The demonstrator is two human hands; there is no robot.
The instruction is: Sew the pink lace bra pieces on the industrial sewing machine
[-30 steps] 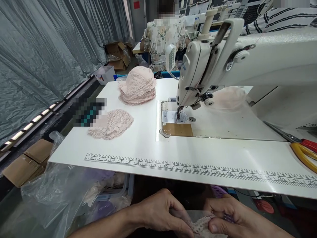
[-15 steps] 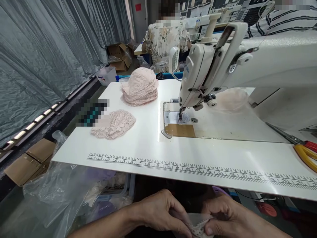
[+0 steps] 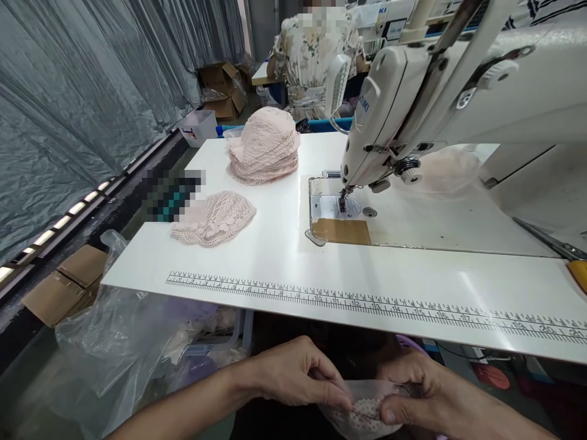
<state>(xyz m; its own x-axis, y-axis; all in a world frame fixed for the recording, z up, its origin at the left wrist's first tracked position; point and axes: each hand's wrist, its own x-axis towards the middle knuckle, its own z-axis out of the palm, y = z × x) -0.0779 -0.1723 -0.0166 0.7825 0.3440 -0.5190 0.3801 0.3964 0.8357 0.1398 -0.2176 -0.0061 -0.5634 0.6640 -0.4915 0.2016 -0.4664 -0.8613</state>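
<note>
Below the table's front edge, my left hand (image 3: 293,376) and my right hand (image 3: 419,391) both pinch a small pale pink lace piece (image 3: 364,412) held between them, fingers closed on it. A single pink lace piece (image 3: 215,219) lies on the left part of the white sewing table (image 3: 275,256). Farther back stands a stack of pink lace pieces (image 3: 266,145). The white sewing machine (image 3: 440,98) fills the right side, its needle (image 3: 343,200) over the metal plate.
A printed ruler (image 3: 367,304) runs along the table's front. Yellow scissors (image 3: 578,272) lie at the right edge. A clear plastic bag (image 3: 119,342) and cardboard boxes (image 3: 59,287) sit at the lower left. Another person in a floral top (image 3: 316,55) sits at the back.
The view has shifted, so the table and machine appear closer and more to the right. My hands have worked the lace piece slightly higher, still pinching it between them.
</note>
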